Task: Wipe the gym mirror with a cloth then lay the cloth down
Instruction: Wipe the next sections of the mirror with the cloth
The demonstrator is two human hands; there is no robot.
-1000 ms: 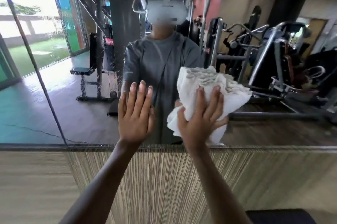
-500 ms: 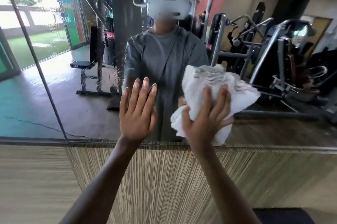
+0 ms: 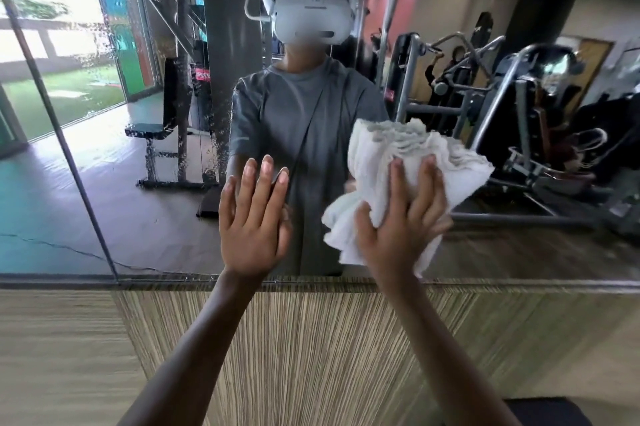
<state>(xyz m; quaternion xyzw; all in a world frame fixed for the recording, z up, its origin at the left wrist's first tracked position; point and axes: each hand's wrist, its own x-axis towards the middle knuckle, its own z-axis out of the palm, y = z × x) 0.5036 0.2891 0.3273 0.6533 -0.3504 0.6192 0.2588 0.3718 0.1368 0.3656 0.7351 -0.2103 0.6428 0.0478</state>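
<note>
Our right hand (image 3: 398, 228) presses the bunched cloth (image 3: 391, 155) against the mirror (image 3: 138, 217), fingers (image 3: 397, 183) straight for even pressure; our left hand (image 3: 254, 228) lies flat alongside, likely bracing us.

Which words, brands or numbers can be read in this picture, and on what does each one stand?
None reads with certainty.
White brand lettering on the tall grey machine column reflected in the mirror: reversed and blurred, unreadable.
White print on the small red label beside it: too blurred.
</note>
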